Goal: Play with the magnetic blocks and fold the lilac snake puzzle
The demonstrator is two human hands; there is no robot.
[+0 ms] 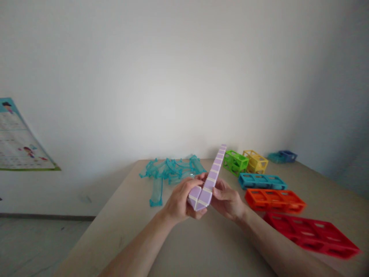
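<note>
A lilac and white segmented snake puzzle (213, 174) is held up over the table in the head view. Its long straight part points away and up to the right, while the near end is folded into a wider, blunt shape. Around the left side of that folded end, my left hand (184, 198) is closed, thumb on top and fingers underneath. My right hand (226, 198) grips the right side, its thumb against the segments near the fold. Some fingertips of both hands are hidden behind the puzzle.
Translucent teal track pieces (168, 168) lie heaped at the back left of the table (127, 231). On the right stand open plastic frames: green (235, 162), yellow (255, 161), blue (262, 181), orange (275, 200) and red (313, 232). A dark blue piece (288, 156) sits in the far right corner.
</note>
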